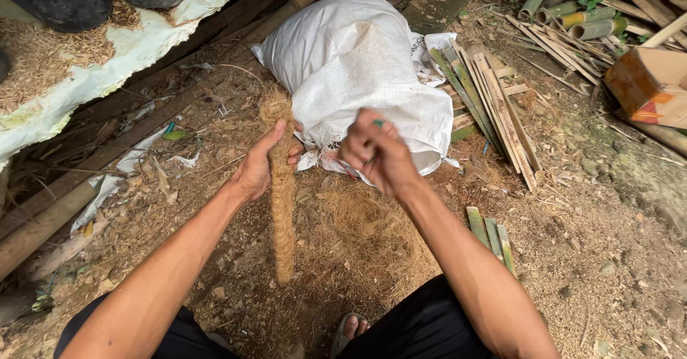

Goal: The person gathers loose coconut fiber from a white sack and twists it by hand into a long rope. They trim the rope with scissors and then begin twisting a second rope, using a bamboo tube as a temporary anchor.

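**Listener:** What are the two hands doing?

**Describer:** The left hand (259, 166) is wrapped around a thick braided rope of tan fibre (283, 201), thumb on the near side and fingers curled behind it, gripping it near its upper part. The rope hangs straight down from the hand, its lower end above the ground between the person's knees. Its top is a loose, frizzy tuft rising above the hand.

**Listener:** And the right?

**Describer:** The right hand (378, 155) is raised beside the rope, apart from it, curled into a loose fist with fingertips pinched together. Something small and green (378, 123) shows at the fingertips. I cannot tell what it is.

**Listener:** What lies around them?

**Describer:** Just beyond both hands sits a full white woven sack (358, 65), lying on the dirt. A heap of loose brown fibre (372, 230) spreads on the ground below the right forearm. To the right of the sack is a bundle of split bamboo strips (494, 108), and a few short green-edged strips (492, 234) lie near the right elbow. Far right is an orange cardboard box (647, 87). At upper left, a white sheet (107, 65) holds dry husks. One sandalled foot (351, 330) shows at the bottom edge.
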### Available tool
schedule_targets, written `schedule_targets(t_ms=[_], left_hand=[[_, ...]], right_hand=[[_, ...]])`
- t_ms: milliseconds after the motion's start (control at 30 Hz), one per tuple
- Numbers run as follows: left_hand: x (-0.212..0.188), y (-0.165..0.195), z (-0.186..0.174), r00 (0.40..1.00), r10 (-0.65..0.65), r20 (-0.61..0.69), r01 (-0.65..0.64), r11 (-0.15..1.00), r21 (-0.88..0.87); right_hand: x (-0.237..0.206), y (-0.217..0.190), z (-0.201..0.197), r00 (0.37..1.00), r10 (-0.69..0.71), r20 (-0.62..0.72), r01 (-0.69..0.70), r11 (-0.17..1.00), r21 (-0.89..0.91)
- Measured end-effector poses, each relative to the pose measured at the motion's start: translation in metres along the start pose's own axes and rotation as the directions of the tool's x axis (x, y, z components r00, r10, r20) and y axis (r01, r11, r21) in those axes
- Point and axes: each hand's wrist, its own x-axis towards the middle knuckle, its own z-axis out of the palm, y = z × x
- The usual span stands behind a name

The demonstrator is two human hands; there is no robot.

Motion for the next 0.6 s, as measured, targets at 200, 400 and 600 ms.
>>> schedule_targets(t_ms=[200,400,600], left_hand=[[0.001,0.015,-0.006,0.987,0.11,-0.118,-0.102,0.992,0.069],[-0.016,0.079,-0.051,0.908,0.237,-0.347,-0.322,0.923,-0.212],[-0.039,0.089,-0.032,0.92,0.29,-0.265,-0.314,0.948,-0.053]], right_hand=[[-0.017,0.01,0.045,0.835,0.506,-0.215,-0.55,0.778,-0.303],[-0.024,0.012,0.062,0.813,0.552,-0.185,-0.379,0.26,-0.888],[-0.013,-0.022,-0.008,0.737,0.63,-0.244,-0.393,0.106,-0.913]])
